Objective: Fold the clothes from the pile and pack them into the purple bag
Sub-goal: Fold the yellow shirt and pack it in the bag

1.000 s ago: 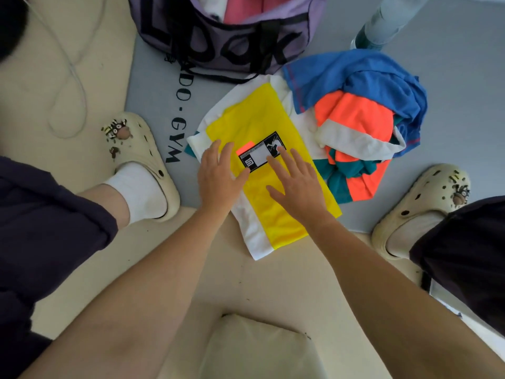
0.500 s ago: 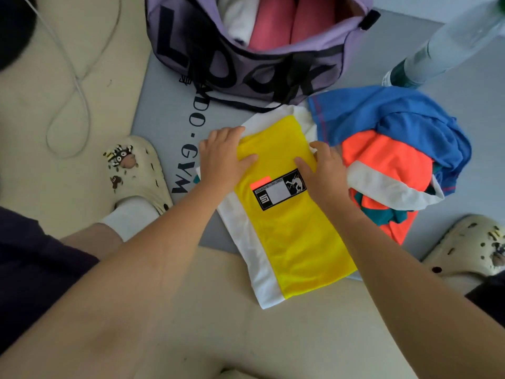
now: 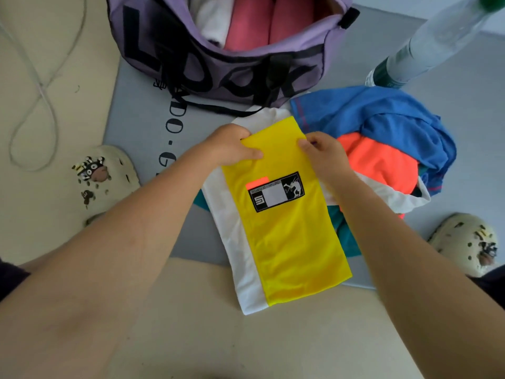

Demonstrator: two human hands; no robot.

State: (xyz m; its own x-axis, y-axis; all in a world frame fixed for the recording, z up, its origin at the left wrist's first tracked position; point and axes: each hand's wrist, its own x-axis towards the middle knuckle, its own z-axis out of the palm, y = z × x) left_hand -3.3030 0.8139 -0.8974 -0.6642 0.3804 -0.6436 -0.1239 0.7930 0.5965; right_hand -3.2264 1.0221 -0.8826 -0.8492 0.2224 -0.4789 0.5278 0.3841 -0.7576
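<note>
The yellow garment (image 3: 289,236) lies folded into a long, narrow rectangle on the floor, partly on the grey mat (image 3: 142,116) and partly on the beige floor (image 3: 273,346). Its upper face is bright yellow. A white band runs along its left edge, and more white fabric shows at the far end. A black-and-white rectangular label (image 3: 276,192) sits near the middle, with a small orange tab at its upper left corner.

The far end of the garment points toward the purple bag (image 3: 218,67), which stands open just beyond it. Rolled pink and white items are visible inside the bag. The pile (image 3: 382,149) of blue, orange, white and teal clothes lies immediately to the right, touching the garment's right side.

Both hands are at the far end of the garment. The left hand (image 3: 232,149) pinches the far left corner, thumb on top of the yellow fabric. The right hand (image 3: 325,157) pinches the far right corner, thumb on top likewise. The near end lies flat, well apart from both hands.

A clear plastic bottle (image 3: 426,47) stands behind the pile.
</note>
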